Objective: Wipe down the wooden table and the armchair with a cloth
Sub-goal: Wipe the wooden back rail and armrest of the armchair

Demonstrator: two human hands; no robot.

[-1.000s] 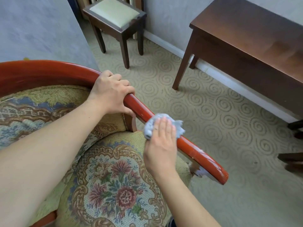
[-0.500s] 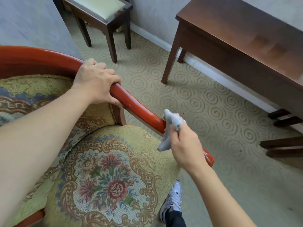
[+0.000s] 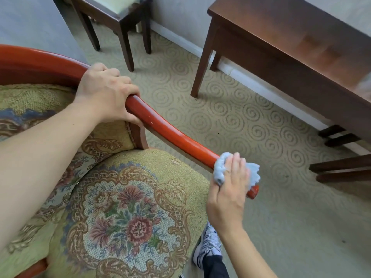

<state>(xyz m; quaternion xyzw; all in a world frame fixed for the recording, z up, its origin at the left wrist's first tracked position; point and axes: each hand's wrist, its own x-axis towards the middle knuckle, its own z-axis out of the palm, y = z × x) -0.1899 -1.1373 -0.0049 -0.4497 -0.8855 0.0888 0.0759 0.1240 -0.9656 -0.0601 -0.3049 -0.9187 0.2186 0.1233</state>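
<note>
The armchair's red wooden armrest [image 3: 170, 133] curves from the upper left down to its tip at centre right, above a floral upholstered seat [image 3: 124, 213]. My left hand [image 3: 104, 95] grips the armrest near the backrest. My right hand [image 3: 228, 189] presses a pale blue cloth [image 3: 220, 167] onto the armrest close to its front end, covering most of that end. The dark wooden table [image 3: 291, 43] stands against the wall at the upper right, apart from both hands.
A dark stool with a pale cushion [image 3: 120, 15] stands at the top by the wall. Dark wooden furniture legs [image 3: 341, 167] show at the right edge. Swirl-patterned carpet [image 3: 230, 117] lies between the chair and the table. My shoe [image 3: 206, 245] rests beside the seat.
My right hand lifted the cloth off the armrest, then laid it flat again nearer the front tip. My left hand kept its grip. The view shifted slightly.
</note>
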